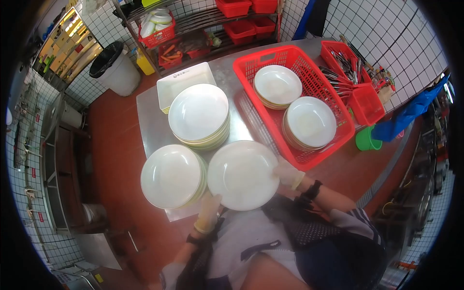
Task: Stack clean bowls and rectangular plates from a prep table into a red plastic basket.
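A round white plate (243,175) is between my hands, close to my body at the table's near edge. My left hand (209,210), in a thin pale glove, grips its lower left rim. My right hand (288,174), gloved too, is closed on its right rim; the fingers beneath are hidden. Just left of the held plate stands a stack of round white plates (171,177). Behind that rises a taller plate stack (199,112). The red plastic basket (299,73) on the right contains two more plate stacks (278,84).
White rectangular dishes (186,83) are stacked at the back left of the steel table (151,110). Red bins with utensils (340,65) adjoin the basket's far right. A shelf rack (198,26) stands behind. A grey bin (121,77) and a green bucket (368,140) are on the floor.
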`<act>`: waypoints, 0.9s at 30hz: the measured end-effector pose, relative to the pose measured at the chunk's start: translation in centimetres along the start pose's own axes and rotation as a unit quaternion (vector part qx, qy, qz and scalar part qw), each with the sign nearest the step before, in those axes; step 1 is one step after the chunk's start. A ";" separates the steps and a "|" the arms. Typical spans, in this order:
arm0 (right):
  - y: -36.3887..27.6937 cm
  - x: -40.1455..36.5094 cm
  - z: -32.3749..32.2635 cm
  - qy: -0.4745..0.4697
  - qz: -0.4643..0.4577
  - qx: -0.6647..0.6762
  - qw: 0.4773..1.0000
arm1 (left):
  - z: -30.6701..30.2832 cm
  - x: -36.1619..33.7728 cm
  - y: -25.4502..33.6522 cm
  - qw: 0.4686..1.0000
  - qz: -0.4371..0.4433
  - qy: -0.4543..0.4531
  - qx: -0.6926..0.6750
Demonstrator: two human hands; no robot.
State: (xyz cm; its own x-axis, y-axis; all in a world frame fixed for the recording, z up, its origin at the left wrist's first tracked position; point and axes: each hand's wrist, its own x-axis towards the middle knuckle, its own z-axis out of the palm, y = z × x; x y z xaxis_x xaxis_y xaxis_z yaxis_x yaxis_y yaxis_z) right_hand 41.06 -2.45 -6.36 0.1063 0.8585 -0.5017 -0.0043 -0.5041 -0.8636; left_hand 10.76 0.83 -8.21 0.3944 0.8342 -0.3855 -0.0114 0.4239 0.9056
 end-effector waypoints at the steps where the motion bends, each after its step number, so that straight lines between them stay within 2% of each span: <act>1: 0.1 -0.1 -0.3 0.003 0.014 0.033 0.999 | 0.1 -0.2 0.6 0.999 -0.014 0.013 0.043; 3: 0.4 -0.2 -1.2 0.005 0.024 0.065 0.998 | 0.7 -0.5 2.4 0.996 -0.025 0.027 0.086; 5: 1.1 0.0 -2.2 -0.029 -0.029 0.170 0.985 | 2.1 -0.7 4.3 0.989 -0.095 0.088 0.074; 6: 0.3 -0.3 -2.3 -0.028 -0.031 0.171 0.984 | 2.3 -0.5 4.6 0.989 -0.093 0.086 0.076; 8: -1.8 -1.2 -2.5 -0.088 -0.057 0.251 0.962 | 2.7 -0.2 5.0 0.992 -0.028 0.096 0.081; 9: -1.5 -1.1 -2.9 -0.088 -0.060 0.252 0.962 | 2.8 0.0 5.7 0.992 -0.025 0.096 0.082; 11: -0.2 -0.4 -4.1 -0.120 -0.057 0.294 0.947 | 2.9 0.1 8.2 0.983 0.037 0.059 0.172; 15: 1.1 0.0 -6.0 -0.126 -0.034 0.274 0.953 | 4.8 0.1 12.9 0.985 0.114 0.026 0.126; 17: -0.9 -1.3 -6.1 -0.092 -0.050 0.383 0.918 | 7.0 0.1 15.6 0.995 0.061 0.053 0.050; 20: -2.0 -1.2 -8.1 -0.079 -0.056 0.409 0.907 | 7.7 1.1 16.1 0.994 0.070 0.053 0.061; 21: -0.2 0.1 -9.9 -0.081 -0.059 0.408 0.908 | 7.9 1.2 16.0 0.994 0.073 0.054 0.061; 23: 4.6 4.1 -13.8 0.003 -0.138 0.370 0.919 | 7.9 0.8 15.5 0.999 0.032 -0.006 -0.008; 24: 3.7 4.2 -14.1 0.001 -0.139 0.369 0.919 | 7.7 0.7 14.9 0.999 0.034 -0.005 -0.008; 26: 0.4 4.5 -14.6 0.108 -0.229 0.357 0.899 | 7.0 0.7 13.4 0.996 0.076 -0.027 0.034; 27: 0.9 5.9 -16.2 0.104 -0.229 0.356 0.900 | 6.4 0.7 13.0 0.996 0.077 -0.024 0.033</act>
State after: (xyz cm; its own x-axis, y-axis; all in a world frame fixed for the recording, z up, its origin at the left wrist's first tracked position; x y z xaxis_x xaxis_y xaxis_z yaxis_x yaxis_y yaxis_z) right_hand 57.78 0.62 -9.24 0.4435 0.8871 -0.1280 -0.5405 0.1508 -0.8277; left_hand 16.76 4.64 4.38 0.4358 0.8693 -0.2331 -0.0162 0.2665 0.9637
